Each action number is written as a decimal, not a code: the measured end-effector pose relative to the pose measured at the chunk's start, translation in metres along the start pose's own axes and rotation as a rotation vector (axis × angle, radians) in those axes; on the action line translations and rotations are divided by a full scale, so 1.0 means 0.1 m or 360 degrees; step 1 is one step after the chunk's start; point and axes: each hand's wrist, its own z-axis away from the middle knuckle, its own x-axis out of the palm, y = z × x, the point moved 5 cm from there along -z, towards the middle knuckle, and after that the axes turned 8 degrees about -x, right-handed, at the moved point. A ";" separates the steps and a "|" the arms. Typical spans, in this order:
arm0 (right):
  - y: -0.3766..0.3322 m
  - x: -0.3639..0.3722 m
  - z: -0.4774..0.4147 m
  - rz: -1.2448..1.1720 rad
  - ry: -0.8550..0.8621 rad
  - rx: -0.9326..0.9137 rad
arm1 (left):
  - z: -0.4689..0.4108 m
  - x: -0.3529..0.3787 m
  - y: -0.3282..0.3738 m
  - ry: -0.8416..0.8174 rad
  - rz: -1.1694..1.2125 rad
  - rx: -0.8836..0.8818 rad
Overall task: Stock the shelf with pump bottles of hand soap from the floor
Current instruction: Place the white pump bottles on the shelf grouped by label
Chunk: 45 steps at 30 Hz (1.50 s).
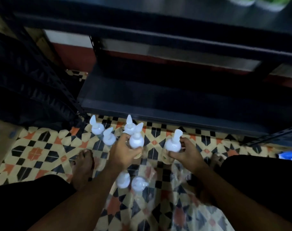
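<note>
Two near bottles (139, 183) stand closest to the person, between the arms, on a sheet of clear plastic wrap (180, 170) that lies on the floor (42, 152). A bare left foot (82, 165) is planted just beside the wrap.

A little farther out, the left grip (123, 152) is curled round the left bottle (136, 140), fingers and thumb closed on its body. The right grip (186, 154) is curled the same way round the right bottle (172, 145). The picture is blurry, so I cannot tell if these two are off the floor yet.

Behind the left grip stand three more back bottles (97, 128), very close together, and one is touching or almost touching the fingers. If the left bottle comes up crooked, I think it could bump them and tip them over. A tall pump top could also catch on the shelf edge on the way in. The plastic looks slippery, so a bare foot might slide on it.

The floor has busy tiles in orange, black and cream. Past the bottles is the dark shelf (158, 97), and its low board looks bare. A black padded thing (25, 77) lies to the left. The room is dim, with a red and white wall (72, 47) behind.
</note>
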 end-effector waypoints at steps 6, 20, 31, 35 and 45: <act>-1.09 -0.68 0.09 -0.0205 0.0189 -0.0284 | 0.27 -0.50 1.37 0.0048 0.0212 0.0404; -2.99 -1.54 0.86 -0.1107 0.0154 -0.0688 | 1.26 -1.55 2.77 -0.0140 0.1311 0.0502; -2.80 -1.33 0.90 -0.1375 0.0066 -0.0427 | 1.34 -1.09 2.68 -0.0429 0.1325 0.0293; -2.81 -1.32 0.91 -0.1414 0.0013 -0.0450 | 1.34 -1.04 2.67 -0.0545 0.1342 0.0292; -2.78 -1.27 0.92 -0.1428 -0.0094 -0.0452 | 1.34 -1.06 2.67 -0.0806 0.1494 0.0242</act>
